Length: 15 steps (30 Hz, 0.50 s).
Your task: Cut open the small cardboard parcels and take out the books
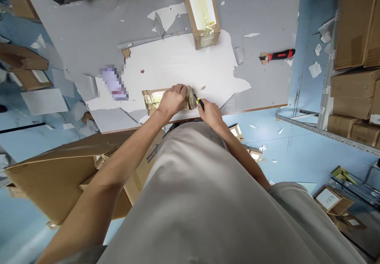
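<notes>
Knife work on a taped box at the table's near edge.
Left hand (173,99) clamps down on the box (157,97); right hand (211,113) grips the knife (199,102) closed-fisted at its end. Best to cut shallow, blade away from the left fingers.

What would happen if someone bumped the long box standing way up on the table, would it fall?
The long cardboard box looks tall and narrow, so a sideways bump would probably tip it. Its cardboard walls look stiff, so it likely keeps its shape. The shiny tape on it might feel slippery.
</notes>
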{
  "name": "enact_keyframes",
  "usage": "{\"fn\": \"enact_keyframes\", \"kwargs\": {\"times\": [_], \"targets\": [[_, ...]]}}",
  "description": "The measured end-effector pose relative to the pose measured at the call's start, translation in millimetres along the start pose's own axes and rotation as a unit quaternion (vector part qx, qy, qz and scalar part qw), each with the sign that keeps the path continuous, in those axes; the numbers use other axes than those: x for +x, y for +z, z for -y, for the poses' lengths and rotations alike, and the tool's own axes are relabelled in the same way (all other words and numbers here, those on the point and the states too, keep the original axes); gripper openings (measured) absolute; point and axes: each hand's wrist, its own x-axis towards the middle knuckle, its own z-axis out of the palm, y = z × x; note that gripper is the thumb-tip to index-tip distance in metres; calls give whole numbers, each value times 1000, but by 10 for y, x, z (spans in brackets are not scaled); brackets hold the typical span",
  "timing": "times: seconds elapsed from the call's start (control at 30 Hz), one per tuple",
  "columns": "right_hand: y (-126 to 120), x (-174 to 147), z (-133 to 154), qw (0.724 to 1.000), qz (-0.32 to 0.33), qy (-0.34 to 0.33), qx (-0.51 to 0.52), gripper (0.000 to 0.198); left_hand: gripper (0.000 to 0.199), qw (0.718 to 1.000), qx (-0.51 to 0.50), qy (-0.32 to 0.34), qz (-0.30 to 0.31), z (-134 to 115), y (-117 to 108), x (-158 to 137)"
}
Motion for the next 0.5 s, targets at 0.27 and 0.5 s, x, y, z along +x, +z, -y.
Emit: {"fn": "enact_keyframes", "kwargs": {"times": [0.27,0.5], "targets": [[370,412,-37,988,-8,11,151,32,53,1000,2,4,6,117,-127,16],[518,471,-184,973,-9,3,232,25,28,998,-25,38,32,192,-360,47]]}}
